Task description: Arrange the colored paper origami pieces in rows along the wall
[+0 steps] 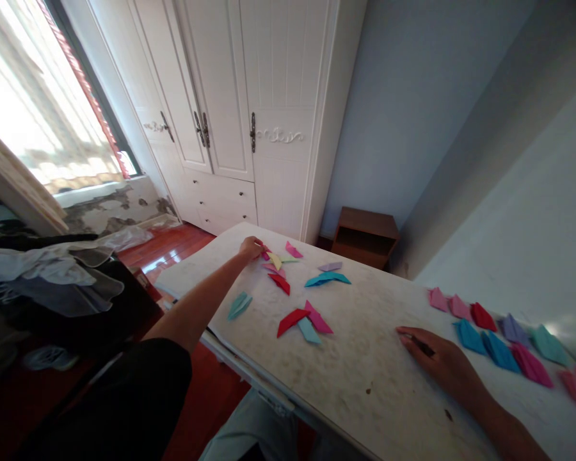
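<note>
My left hand (251, 248) reaches to the far side of the table, its fingers closed on a bright pink folded paper piece (265, 253) at the edge of a loose pile. In that pile lie a yellow folded paper (274, 260) and a red one (280, 283). Nearer me, a second red piece (292, 321) overlaps a magenta one (319, 317) and a pale teal one (309, 331). A blue piece (327, 278) lies further right. My right hand (434, 355) rests on the tabletop, thumb and forefinger slightly apart, holding nothing visible.
Beyond my right hand, two rows of folded papers stand along the wall, among them a blue one (470, 336) and a red one (482, 316). A pale teal piece (240, 306) lies near the table's (355, 358) left edge. A brown cabinet (367, 221) stands behind.
</note>
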The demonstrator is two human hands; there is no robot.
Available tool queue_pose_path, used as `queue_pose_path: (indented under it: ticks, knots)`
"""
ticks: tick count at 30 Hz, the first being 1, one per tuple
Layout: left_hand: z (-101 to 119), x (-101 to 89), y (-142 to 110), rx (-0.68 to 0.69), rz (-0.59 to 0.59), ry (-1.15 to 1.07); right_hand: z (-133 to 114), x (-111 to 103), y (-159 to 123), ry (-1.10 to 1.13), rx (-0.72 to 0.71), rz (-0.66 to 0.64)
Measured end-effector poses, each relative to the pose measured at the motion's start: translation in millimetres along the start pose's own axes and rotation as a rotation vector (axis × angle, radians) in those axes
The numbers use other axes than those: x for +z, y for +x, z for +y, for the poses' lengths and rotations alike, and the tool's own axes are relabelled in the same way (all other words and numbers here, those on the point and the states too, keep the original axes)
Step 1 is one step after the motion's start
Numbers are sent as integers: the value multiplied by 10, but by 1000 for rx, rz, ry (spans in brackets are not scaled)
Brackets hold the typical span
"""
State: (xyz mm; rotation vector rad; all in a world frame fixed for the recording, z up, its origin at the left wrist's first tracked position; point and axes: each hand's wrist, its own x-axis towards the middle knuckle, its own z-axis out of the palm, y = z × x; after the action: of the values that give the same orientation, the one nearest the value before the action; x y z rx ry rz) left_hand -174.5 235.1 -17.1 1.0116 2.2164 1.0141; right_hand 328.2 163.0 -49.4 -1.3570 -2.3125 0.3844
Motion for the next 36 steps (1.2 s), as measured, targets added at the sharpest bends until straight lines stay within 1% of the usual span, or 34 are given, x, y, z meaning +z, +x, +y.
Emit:
queue_pose_path:
  ticks: [2, 5, 11, 15, 16, 18, 22, 25, 28, 32, 36]
  knots:
    - [-6, -61, -55, -10, 24, -85, 8, 5, -1, -1, 10, -10]
    - [26, -202, -159, 1, 39, -187, 15, 11, -6, -3, 9, -9]
    - [232, -471, -352, 94, 39, -289, -25, 15, -10, -17, -7, 17]
    - [410, -523, -491, 157, 18, -339, -82, 12, -23, -37, -6, 8]
    - [462, -514, -545, 170, -3, -349, -99, 13, -31, -42, -11, 8]
    - [587, -465, -688, 200, -88, -380, -135, 17, -53, -51, -15, 13]
    - [906, -250, -1092, 257, -353, -440, -205, 10, -100, -61, -11, -17]
    - [1156, -7, -1435, 286, -521, -428, -243, -14, -113, -63, -18, -65]
    - [1358, 277, -1737, 309, -686, -409, -275, -43, -107, -61, -11, -78]
    - [1558, 737, -1988, 345, -812, -369, -331, -66, -93, -54, -32, -72]
    - [1725, 1338, -2085, 375, -874, -311, -398, -58, -87, -23, -115, -80]
